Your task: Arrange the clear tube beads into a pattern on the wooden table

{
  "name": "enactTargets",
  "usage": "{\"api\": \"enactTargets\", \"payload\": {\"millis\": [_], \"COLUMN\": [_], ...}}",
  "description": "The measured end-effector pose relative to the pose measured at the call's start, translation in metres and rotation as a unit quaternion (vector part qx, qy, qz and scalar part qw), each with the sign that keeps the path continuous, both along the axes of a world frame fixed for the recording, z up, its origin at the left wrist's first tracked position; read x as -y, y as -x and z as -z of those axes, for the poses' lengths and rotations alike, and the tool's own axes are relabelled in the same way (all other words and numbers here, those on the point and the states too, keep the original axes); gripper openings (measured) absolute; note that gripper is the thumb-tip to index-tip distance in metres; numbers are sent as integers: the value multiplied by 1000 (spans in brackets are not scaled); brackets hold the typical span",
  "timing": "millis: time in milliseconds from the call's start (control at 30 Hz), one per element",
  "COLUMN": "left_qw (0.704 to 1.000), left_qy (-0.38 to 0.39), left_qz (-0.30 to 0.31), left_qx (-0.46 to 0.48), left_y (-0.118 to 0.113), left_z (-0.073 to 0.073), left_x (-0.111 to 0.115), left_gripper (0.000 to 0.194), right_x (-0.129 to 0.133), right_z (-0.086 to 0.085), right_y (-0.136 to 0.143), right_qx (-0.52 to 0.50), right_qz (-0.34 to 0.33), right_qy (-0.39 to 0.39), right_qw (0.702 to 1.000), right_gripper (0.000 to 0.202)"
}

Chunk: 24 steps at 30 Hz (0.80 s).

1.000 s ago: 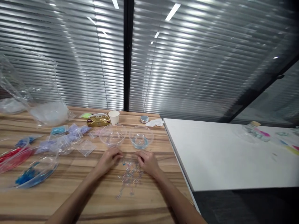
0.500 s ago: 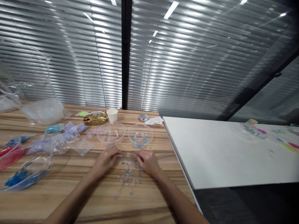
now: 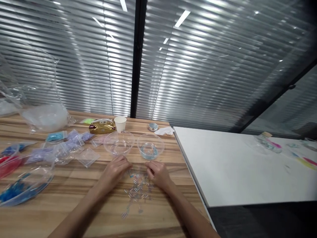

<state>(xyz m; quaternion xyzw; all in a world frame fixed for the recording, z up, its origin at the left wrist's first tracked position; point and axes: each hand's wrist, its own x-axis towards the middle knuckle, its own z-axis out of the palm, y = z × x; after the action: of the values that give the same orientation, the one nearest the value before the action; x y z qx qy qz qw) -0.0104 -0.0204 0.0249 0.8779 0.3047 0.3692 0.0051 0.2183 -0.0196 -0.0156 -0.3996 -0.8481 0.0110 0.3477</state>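
Small striped pieces are strewn on wooden worktop, flanked by left hand and right hand, fingers curled; held contents can't be made out. Clear bowl and bluish-bottomed bowl are set just beyond.

I have a wood-grain surface in view, small striped pieces scattered across its middle and two clear bowls just beyond. Farther back I make out a white cup, gold packet, round tin and crumpled tissue; plastic bags lie to the left.
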Motion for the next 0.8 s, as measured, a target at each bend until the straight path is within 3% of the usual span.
{"api": "enactTargets", "payload": {"millis": [200,333,467,800], "left_qw": [998,985,974,953], "left_qy": [-60,-147,-179,-242], "left_qz": [-10,-44,-85,-159], "left_qx": [23,79,111,85], "left_y": [2,3,2,17], "left_z": [0,2,2,-4], "left_x": [2,3,4,4], "left_gripper": [22,25,24,24], "right_x": [2,3,3,2], "right_z": [-2,-3,-1,1], "right_y": [-4,-6,-6,-5], "right_qx": [-6,6,-16,-2], "right_qz": [5,-1,-4,0], "right_qy": [-9,-9,-17,-12], "right_qw": [1000,1000,1000,1000], "right_gripper": [25,24,26,25]}}
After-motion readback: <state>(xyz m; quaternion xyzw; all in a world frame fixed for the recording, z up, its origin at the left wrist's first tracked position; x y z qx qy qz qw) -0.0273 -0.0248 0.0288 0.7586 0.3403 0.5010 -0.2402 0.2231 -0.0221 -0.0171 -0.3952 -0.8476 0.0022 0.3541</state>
